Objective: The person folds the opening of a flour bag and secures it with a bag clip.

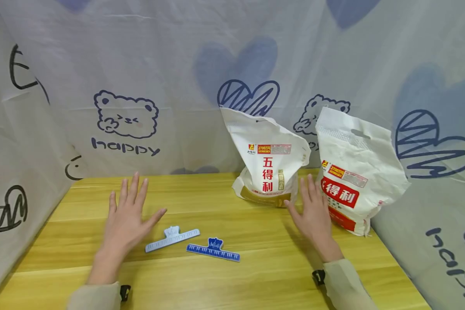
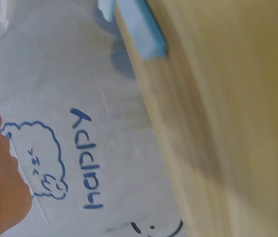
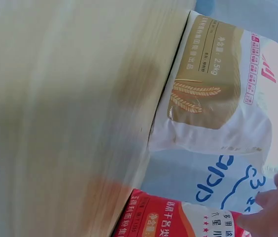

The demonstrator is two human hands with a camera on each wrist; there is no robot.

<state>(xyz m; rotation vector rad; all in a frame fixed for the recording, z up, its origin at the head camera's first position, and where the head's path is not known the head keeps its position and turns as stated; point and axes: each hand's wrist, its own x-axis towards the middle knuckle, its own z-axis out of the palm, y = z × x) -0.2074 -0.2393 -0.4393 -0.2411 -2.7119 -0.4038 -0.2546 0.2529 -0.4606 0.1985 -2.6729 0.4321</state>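
Note:
My left hand (image 1: 127,221) is held over the left part of the table, fingers spread and nothing in it. Just right of it lies a light blue clip (image 1: 172,239) with a long ruler-like bar; its end also shows in the left wrist view. A dark blue clip (image 1: 214,249) with a piano-key pattern lies beside that one. On the right, my right hand (image 1: 314,215) has its fingers extended and holds nothing. Its fingertips overlap the space between a white and gold flour bag (image 1: 267,163) and a white and red flour bag (image 1: 352,176), both standing upright.
The wooden table (image 1: 232,288) ends at a hanging cloth (image 1: 178,86) printed with hearts and bears, which also closes off both sides. Both bags stand toward the back right, the gold one close to the cloth.

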